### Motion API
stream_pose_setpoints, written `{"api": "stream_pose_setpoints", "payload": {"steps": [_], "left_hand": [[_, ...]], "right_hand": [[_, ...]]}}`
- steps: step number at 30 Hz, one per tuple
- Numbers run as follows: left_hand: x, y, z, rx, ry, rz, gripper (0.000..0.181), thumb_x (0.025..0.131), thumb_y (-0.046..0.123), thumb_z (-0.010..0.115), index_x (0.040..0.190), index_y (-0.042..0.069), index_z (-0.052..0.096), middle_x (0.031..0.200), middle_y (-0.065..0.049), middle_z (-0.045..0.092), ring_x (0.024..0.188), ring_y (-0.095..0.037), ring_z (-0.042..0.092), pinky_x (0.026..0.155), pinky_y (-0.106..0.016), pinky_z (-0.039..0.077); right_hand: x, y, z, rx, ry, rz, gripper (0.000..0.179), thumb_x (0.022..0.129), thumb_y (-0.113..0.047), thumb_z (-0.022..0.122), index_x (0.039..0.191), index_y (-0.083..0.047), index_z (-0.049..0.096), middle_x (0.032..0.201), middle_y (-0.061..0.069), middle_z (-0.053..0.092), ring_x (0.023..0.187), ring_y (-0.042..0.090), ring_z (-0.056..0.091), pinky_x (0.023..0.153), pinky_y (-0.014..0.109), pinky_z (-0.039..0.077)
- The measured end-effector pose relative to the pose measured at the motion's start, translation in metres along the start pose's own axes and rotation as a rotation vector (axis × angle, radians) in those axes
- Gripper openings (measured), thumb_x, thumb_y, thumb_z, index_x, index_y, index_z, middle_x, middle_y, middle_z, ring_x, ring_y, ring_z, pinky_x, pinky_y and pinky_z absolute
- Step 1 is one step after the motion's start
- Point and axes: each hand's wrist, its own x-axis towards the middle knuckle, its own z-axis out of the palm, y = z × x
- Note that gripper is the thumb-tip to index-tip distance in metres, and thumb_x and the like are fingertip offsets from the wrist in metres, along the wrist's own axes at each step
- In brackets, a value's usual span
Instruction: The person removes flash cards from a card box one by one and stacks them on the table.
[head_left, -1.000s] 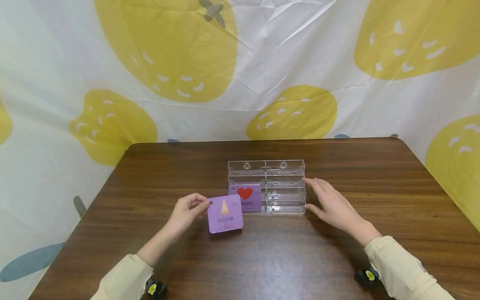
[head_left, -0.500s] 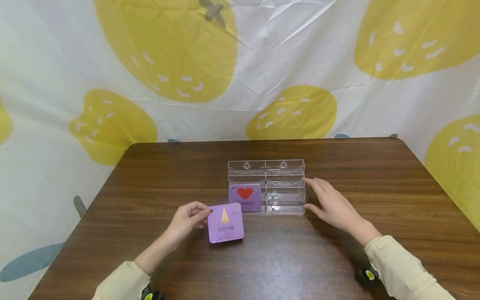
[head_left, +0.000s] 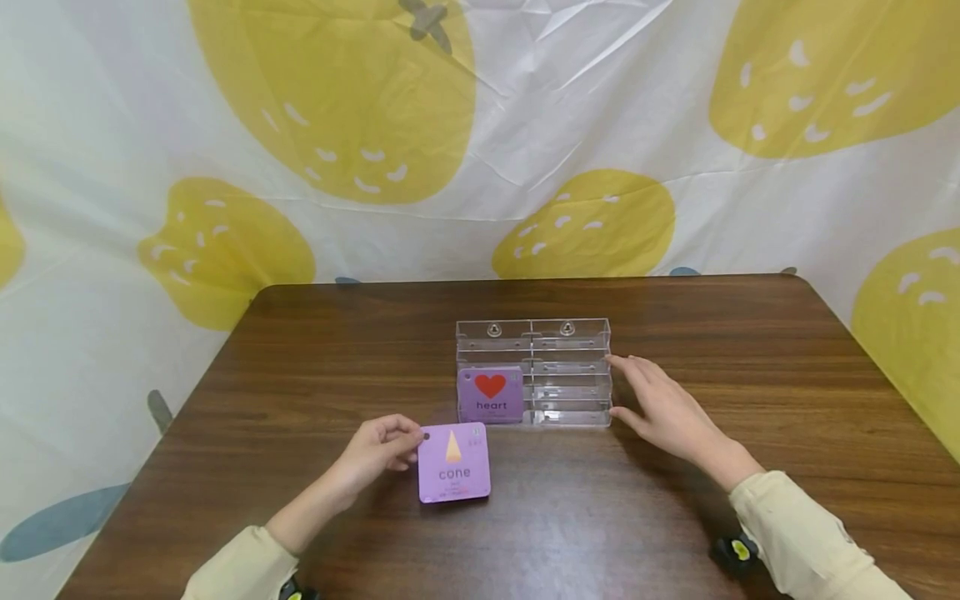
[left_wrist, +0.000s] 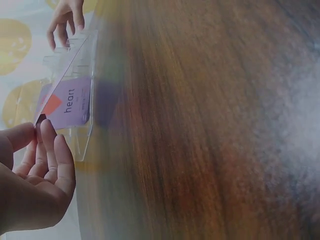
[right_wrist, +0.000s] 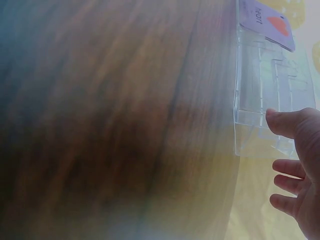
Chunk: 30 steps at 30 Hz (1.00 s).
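My left hand (head_left: 381,454) pinches a purple card with a cone picture (head_left: 453,463) by its upper left corner, near a punched hole. In the left wrist view that card shows almost edge-on between thumb and fingers. Behind it stands a clear plastic tiered holder (head_left: 567,392) with two columns of slots. A purple heart card (head_left: 491,395) sits in the lower front slot of its left column. My right hand (head_left: 671,412) rests its fingertips and thumb against the holder's right side, fingers mostly straight. The right wrist view shows the thumb by the holder's edge.
The holder stands on a dark brown wooden table (head_left: 585,517). Behind the table hangs a white cloth (head_left: 510,108) printed with yellow fruit. Part of a small black device (head_left: 735,550) shows at the right sleeve.
My left hand has lowered the cone card toward the front of the table, and more of the heart card shows. My right hand has stayed at the holder's side.
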Motion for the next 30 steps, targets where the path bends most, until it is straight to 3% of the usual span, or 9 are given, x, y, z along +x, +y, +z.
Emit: {"api": "stream_pose_setpoints", "payload": {"steps": [30], "left_hand": [[-0.0046, -0.0085, -0.0038, 0.138, -0.052, -0.081, 0.025, 0.086, 0.017, 0.059, 0.096, -0.006, 0.058, 0.08, -0.006, 0.067, 0.07, -0.013, 0.059, 0.065, -0.03, 0.051]], "right_hand": [[-0.0002, -0.0019, -0.0016, 0.013, -0.019, 0.014, 0.068, 0.075, -0.013, 0.073, 0.131, 0.002, 0.037, 0.123, 0.023, 0.048, 0.115, 0.04, 0.042, 0.096, 0.052, 0.034]]}}
